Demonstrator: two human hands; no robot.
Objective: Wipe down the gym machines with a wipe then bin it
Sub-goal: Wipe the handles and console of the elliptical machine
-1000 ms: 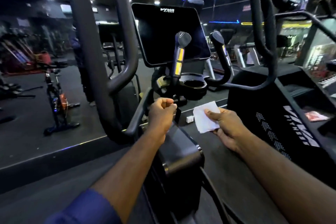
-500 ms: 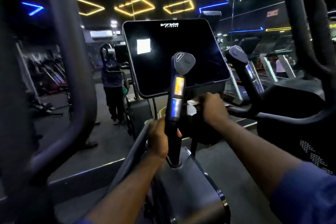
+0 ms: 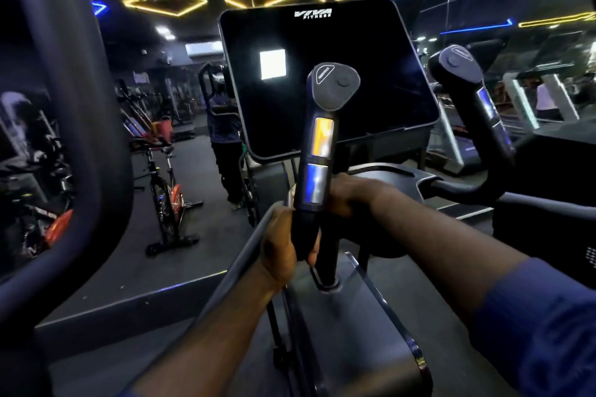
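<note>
I stand at a black cardio machine with a dark console screen (image 3: 371, 74). My left hand (image 3: 279, 245) grips the lower shaft of the left upright handle (image 3: 317, 155), which has shiny yellow and silver sensor plates. My right hand (image 3: 358, 195) reaches behind that handle onto the console base, with its fingers curled downward. The white wipe that it held a moment ago is hidden by the hand and the handle.
A second upright handle (image 3: 467, 87) stands to the right. A thick black swing arm (image 3: 80, 138) fills the left. In the mirror ahead are a spin bike (image 3: 167, 196) and a standing person (image 3: 225, 145). A treadmill (image 3: 451, 145) sits behind on the right.
I leaned in closer to the console. My left hand went from the side rail to the upright handle. My right hand carried the wipe forward behind the handle, out of sight.
</note>
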